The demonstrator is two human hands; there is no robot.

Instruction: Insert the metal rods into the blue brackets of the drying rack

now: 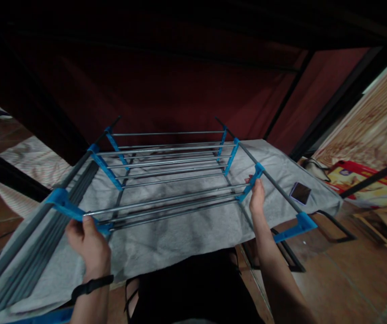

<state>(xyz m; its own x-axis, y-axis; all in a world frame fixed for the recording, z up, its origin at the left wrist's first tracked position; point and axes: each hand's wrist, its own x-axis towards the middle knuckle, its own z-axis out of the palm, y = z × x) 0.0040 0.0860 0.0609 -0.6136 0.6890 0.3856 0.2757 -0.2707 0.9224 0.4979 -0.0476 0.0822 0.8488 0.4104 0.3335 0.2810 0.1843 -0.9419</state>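
Note:
A partly built rack of grey metal tubes and blue plastic brackets lies on a grey cloth in front of me. My left hand pinches the left blue bracket nearest me, its thumb against the end of a thin tube. On the other side, my right hand has its fingers round a blue bracket at that tube's right end. Another blue bracket, with no crossbars in it, sits at the near end of the right side pole. My left fingertips are partly hidden.
Several loose grey tubes lie along the cloth's left side. A dark phone-like object rests at right. Beyond it are a red and yellow box and a wooden crate. A dark red panel stands behind the rack.

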